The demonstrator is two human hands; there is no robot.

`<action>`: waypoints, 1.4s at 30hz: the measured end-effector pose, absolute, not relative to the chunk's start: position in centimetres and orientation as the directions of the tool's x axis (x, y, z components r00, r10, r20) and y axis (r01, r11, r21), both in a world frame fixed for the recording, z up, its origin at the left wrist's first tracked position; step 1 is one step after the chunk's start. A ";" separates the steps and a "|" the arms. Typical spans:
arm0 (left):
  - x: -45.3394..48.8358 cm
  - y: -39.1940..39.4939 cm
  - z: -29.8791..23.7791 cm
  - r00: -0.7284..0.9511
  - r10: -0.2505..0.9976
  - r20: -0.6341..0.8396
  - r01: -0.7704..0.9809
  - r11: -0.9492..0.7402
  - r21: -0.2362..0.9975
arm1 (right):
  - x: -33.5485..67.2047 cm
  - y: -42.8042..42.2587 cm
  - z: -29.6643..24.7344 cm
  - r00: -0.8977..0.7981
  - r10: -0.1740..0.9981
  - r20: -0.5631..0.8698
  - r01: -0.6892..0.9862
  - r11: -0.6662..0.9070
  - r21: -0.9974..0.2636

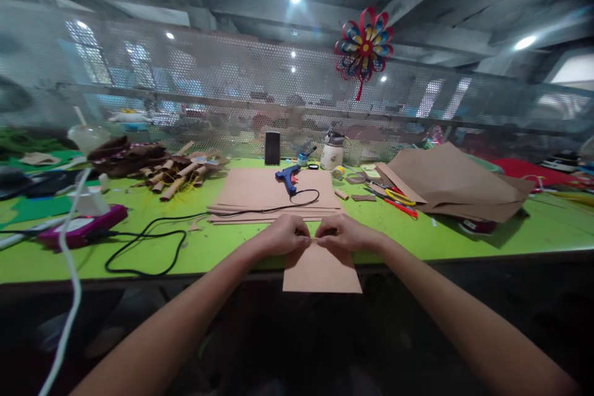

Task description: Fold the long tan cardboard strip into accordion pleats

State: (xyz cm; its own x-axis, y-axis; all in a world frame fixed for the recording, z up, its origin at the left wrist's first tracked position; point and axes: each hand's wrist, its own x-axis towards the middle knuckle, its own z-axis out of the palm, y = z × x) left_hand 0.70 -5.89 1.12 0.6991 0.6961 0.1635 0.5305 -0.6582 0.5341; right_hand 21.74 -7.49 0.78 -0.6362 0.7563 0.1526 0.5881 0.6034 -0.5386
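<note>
A brown paper sheet (322, 272) hangs over the front edge of the green table (223, 247). My left hand (284, 234) and my right hand (344, 232) meet at its far edge, each with fingers pinched closed on the paper. Just beyond my hands lies a stack of brown paper sheets (260, 195). A blue glue gun (288, 177) rests on that stack, its black cord (148, 241) looping to the left.
Rolled paper tubes (179, 176) lie at the back left, a purple box (83, 228) at the left. Crumpled brown paper (459, 182) and scissors (396, 198) sit on the right. A white jar (332, 153) and a black block (272, 148) stand by the mesh wall; a paper flower (364, 46) hangs above.
</note>
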 end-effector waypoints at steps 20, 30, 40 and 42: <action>0.4 -5.8 0.9 0.782 0.588 0.207 0.497 -0.789 0.361 | 21.4 -8.9 -1.4 -0.609 0.670 0.425 0.572 0.742 -0.350; 0.3 -6.4 0.5 0.814 0.508 0.282 0.426 -0.852 0.304 | 22.3 -8.8 -1.2 -0.653 0.647 0.395 0.565 0.763 -0.314; 0.3 -6.7 0.5 0.829 0.477 0.291 0.434 -0.878 0.203 | 22.0 -9.5 -1.4 -0.645 0.620 0.447 0.571 0.779 -0.258; 0.3 -6.8 0.5 0.837 0.461 0.294 0.431 -0.887 0.163 | 22.1 -9.4 -1.5 -0.654 0.613 0.443 0.565 0.785 -0.253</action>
State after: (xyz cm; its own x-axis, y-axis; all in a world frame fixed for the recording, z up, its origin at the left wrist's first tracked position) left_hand 0.33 -6.81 0.55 0.8373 0.4607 0.2944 0.4308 -0.8875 0.1635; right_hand 22.10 -9.41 -1.50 -0.6539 0.6132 0.4432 0.5653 0.7853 -0.2526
